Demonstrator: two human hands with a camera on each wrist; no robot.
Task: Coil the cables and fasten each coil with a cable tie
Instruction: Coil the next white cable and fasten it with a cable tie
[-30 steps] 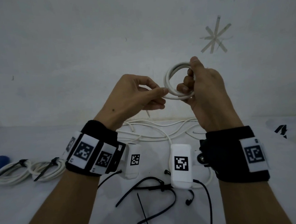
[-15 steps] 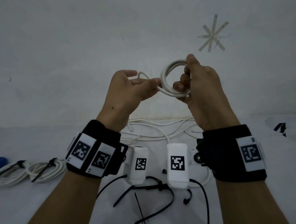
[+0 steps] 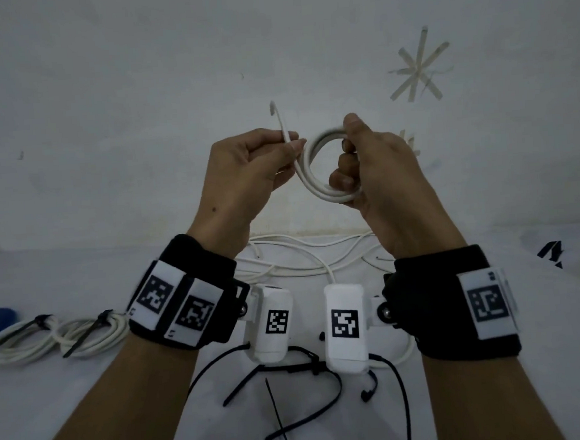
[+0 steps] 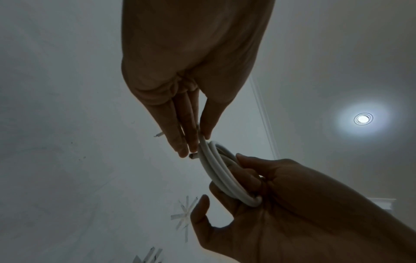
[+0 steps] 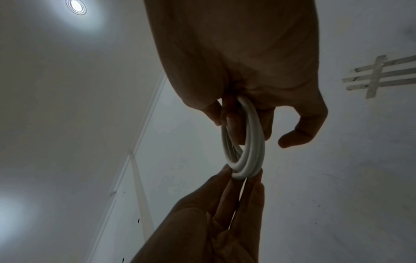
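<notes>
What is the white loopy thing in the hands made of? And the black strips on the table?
White cable coil: probably smooth plastic or rubbery coating; it bends into round loops with a soft sheen. Black cable ties: likely stiff matte plastic; thin flat strips that keep a springy curve.

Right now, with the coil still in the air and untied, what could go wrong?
1. The coil has no tie on it; if the right hand loosens, the loops could spring open.
2. The left hand only pinches the cable end, which sticks up free and may slip out.
3. The ties lie below on the table, so reaching for one leaves a single hand on the coil.
</notes>
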